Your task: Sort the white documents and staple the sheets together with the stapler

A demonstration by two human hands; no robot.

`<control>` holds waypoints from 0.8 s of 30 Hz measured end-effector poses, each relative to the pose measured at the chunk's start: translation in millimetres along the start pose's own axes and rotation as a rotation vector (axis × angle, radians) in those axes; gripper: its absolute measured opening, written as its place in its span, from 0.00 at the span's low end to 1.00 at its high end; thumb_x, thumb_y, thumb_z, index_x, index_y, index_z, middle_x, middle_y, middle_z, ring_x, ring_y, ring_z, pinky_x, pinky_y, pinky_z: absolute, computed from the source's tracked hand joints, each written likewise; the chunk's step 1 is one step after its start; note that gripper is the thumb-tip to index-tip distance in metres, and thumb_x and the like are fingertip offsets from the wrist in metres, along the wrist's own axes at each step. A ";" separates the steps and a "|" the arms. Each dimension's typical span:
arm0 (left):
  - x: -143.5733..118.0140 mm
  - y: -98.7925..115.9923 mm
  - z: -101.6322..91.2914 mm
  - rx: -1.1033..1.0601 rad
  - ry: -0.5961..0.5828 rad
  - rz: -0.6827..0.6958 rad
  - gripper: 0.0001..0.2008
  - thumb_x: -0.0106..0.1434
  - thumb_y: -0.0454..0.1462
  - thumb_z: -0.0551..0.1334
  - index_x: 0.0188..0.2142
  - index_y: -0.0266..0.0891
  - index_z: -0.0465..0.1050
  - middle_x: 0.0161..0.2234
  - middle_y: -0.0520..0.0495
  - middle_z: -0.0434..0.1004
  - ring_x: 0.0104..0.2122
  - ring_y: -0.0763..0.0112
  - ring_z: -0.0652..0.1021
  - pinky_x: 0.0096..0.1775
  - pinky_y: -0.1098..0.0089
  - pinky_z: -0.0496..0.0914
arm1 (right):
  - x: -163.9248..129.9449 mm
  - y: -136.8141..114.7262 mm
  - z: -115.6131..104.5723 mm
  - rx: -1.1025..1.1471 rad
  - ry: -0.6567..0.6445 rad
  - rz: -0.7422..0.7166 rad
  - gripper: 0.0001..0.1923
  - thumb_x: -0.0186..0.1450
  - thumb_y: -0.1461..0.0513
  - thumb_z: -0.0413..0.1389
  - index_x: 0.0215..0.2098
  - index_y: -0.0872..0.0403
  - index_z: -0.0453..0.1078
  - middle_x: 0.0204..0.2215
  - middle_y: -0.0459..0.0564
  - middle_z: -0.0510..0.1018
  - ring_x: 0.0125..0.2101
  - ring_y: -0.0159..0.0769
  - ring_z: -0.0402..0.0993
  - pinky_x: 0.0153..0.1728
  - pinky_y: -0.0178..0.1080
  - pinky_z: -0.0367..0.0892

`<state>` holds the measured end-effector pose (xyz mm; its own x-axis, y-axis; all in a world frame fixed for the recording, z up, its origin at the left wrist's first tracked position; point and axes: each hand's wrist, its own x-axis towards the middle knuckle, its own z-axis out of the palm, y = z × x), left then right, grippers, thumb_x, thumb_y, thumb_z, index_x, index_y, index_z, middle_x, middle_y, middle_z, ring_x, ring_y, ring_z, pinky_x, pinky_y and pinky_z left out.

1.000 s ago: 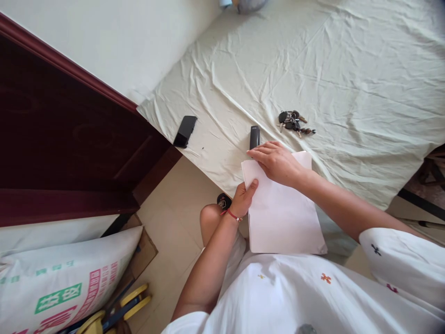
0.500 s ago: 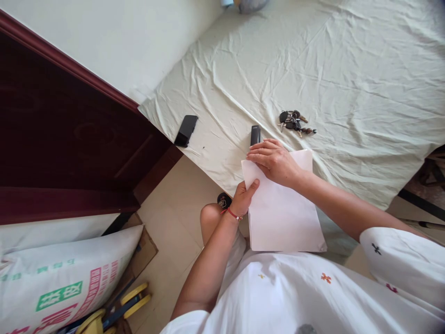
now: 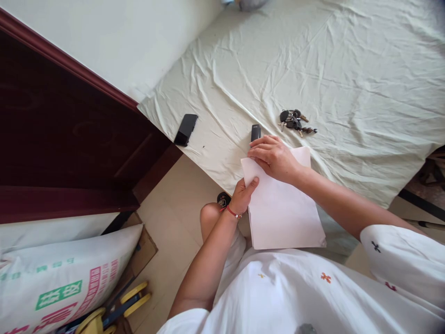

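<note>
A stack of white paper sheets [image 3: 285, 218] rests against my lap and the near edge of the bed or table. My left hand [image 3: 243, 195] grips its left edge near the upper corner, thumb on top and fingers underneath. Across the top edge of the sheets curls my right hand [image 3: 273, 157], its bent fingers close together at the upper left corner. Just beyond those fingers lies a small black oblong object [image 3: 255, 131], perhaps a stapler; its near end is hidden by my right hand.
On the pale, wrinkled cloth [image 3: 333, 69] lie a bunch of keys [image 3: 295, 123] and a black phone [image 3: 186, 130]. A dark red wooden panel [image 3: 69, 120] stands at left. Below it are a printed white sack [image 3: 69, 278] and a yellow-and-blue object [image 3: 134, 299] on the floor.
My right hand has shifted very slightly, its fingers a little more bent at the paper's top edge. The left hand keeps its grip; the other things stay put.
</note>
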<state>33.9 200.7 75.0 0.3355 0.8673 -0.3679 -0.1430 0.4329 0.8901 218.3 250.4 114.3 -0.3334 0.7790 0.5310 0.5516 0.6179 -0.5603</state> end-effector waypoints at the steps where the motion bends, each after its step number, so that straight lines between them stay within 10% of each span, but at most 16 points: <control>1: 0.1 0.4 0.1 0.005 0.001 -0.001 0.30 0.56 0.58 0.75 0.45 0.36 0.82 0.40 0.40 0.88 0.43 0.54 0.86 0.44 0.59 0.80 | 0.4 0.2 1.0 -0.001 -0.006 -0.015 0.14 0.77 0.63 0.51 0.43 0.54 0.80 0.42 0.55 0.86 0.54 0.47 0.79 0.58 0.53 0.62; 24: -2.2 -5.4 -1.5 0.008 0.035 -0.031 0.32 0.57 0.60 0.73 0.46 0.35 0.83 0.41 0.38 0.88 0.46 0.51 0.86 0.48 0.58 0.80 | 2.9 8.4 -5.4 -0.061 -0.236 0.051 0.17 0.77 0.60 0.49 0.45 0.55 0.81 0.37 0.55 0.84 0.39 0.43 0.78 0.47 0.45 0.66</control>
<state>32.6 196.8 70.6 0.3067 0.8616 -0.4044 -0.1254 0.4577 0.8802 226.1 257.3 114.5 -0.4693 0.8169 0.3355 0.6152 0.5749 -0.5394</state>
